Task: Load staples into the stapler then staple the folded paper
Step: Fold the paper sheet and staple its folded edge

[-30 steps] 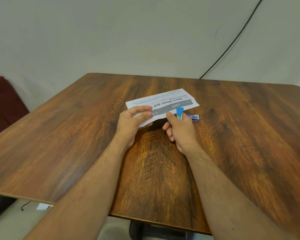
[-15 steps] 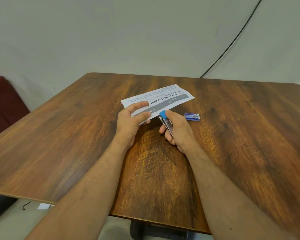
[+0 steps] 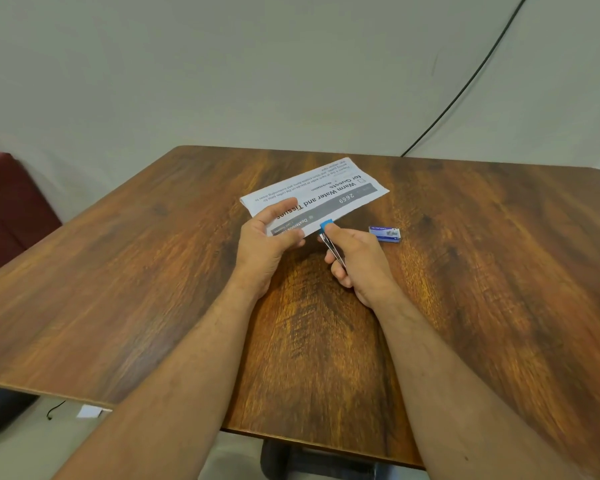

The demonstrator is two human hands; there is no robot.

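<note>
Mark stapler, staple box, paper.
stapler point(image 3: 326, 226), head view, blue front end.
staple box point(image 3: 384, 233), head view, top face.
paper point(image 3: 329, 188), head view, printed middle.

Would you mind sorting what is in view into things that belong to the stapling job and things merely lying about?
Belonging to the job:
- white folded printed paper, in left hand
- small blue-tipped metal stapler, in right hand
- small blue staple box

Lying about:
- black cable on wall
- dark red seat

Glossy wood-grain table, matt printed paper, metal-and-plastic stapler
</note>
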